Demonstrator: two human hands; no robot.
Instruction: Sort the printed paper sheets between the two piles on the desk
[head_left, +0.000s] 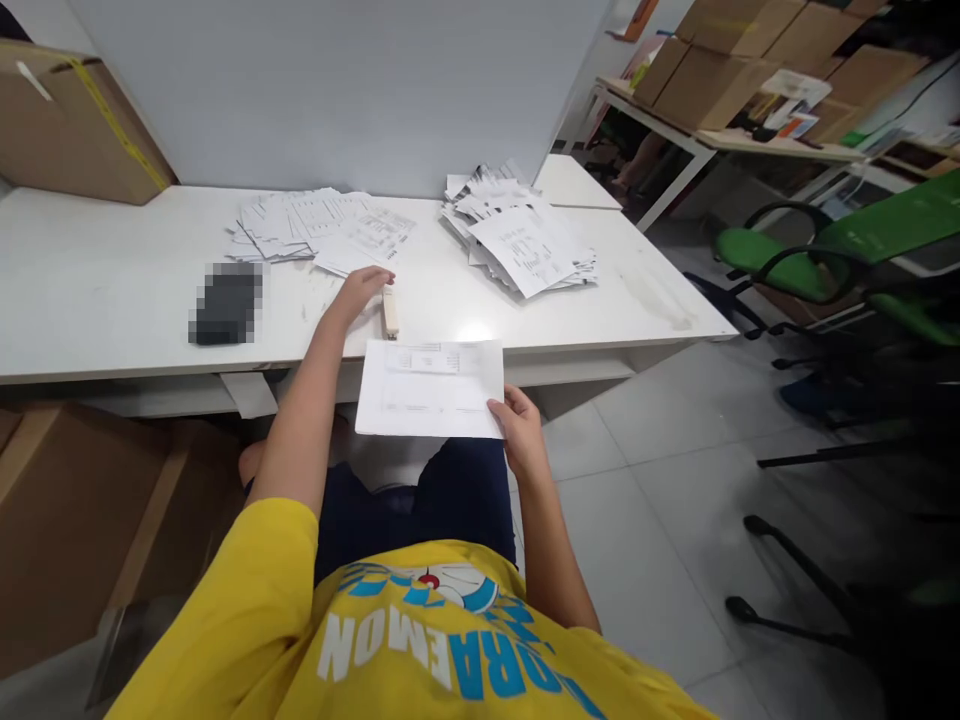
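My right hand (519, 425) grips a sheet of printed paper (431, 400) by its right edge, thumb on top, and holds it in front of the desk edge above my lap. There may be more than one sheet. My left hand (362, 293) reaches over the desk, fingers closed at the far end of a cream-coloured stapler (389, 314) lying near the front edge. Part of that grip is hidden. Beyond my left hand lies a loose pile of printed sheets (322, 222); a taller, untidy pile of papers (521, 235) lies to its right.
A dark pixelated object (227, 303) lies on the white desk (112, 270) at left. A cardboard box (82, 125) stands behind it, and more boxes (67, 520) are below left. A grey panel (337, 90) backs the desk. Green chairs (780, 245) stand on the right.
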